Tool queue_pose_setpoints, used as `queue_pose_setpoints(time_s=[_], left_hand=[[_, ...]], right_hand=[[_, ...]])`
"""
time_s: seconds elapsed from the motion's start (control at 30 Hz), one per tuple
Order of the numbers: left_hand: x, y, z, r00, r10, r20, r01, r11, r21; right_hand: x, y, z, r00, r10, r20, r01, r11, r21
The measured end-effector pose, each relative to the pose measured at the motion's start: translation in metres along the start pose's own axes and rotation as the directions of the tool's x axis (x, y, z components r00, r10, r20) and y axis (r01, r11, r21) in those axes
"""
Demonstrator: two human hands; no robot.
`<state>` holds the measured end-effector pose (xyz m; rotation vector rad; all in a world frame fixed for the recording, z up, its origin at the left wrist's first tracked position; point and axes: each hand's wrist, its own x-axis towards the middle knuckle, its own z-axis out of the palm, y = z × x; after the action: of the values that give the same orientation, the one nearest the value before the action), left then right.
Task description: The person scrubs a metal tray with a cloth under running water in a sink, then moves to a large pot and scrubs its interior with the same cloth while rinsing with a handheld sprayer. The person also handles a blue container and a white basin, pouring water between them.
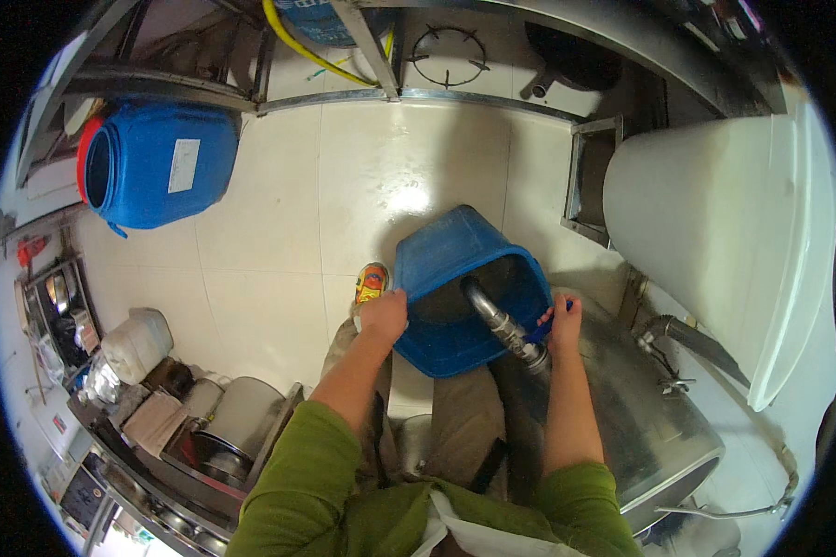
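Observation:
A blue plastic tub [453, 244] is tilted in front of my legs with its mouth toward me. My left hand [384, 317] grips the tub's left rim. A curved stainless steel spout [484, 306] with a valve reaches into the mouth. My right hand [564, 320] is closed around the end of the valve's blue lever handle [540, 331], beside the tub's right rim. The spout joins a large stainless steel vessel [641, 411] on my right. Inside, the tub is shadowed, and I cannot tell whether liquid is flowing.
On the tiled floor [272, 230], a blue drum [160, 167] lies in view at the left. A large white plastic tank [697, 202] stands on the right by a metal frame. Pots and a plastic jug [138, 344] occupy the lower left. A ring burner [448, 56] is beyond the far metal rail.

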<state>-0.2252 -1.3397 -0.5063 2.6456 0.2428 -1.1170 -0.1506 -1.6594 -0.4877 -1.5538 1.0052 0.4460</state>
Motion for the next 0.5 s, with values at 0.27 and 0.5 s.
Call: queue_pose_setpoints(time_s=[0.27,0.5], left_hand=[[0.032,-0.004,-0.017,0.996,0.081,-0.048,-0.081,0.997,0.009],[0.105,-0.024,-0.053,0.99,-0.033,0.134,0.03,0.999,0.021]], right_hand=[[-0.019,0.005,0.001,0.999,-0.03,0.041,0.038,0.98,-0.196],[-0.055,0.022,-0.023,0.993,0.006,0.122,0.011,0.99,-0.141]])
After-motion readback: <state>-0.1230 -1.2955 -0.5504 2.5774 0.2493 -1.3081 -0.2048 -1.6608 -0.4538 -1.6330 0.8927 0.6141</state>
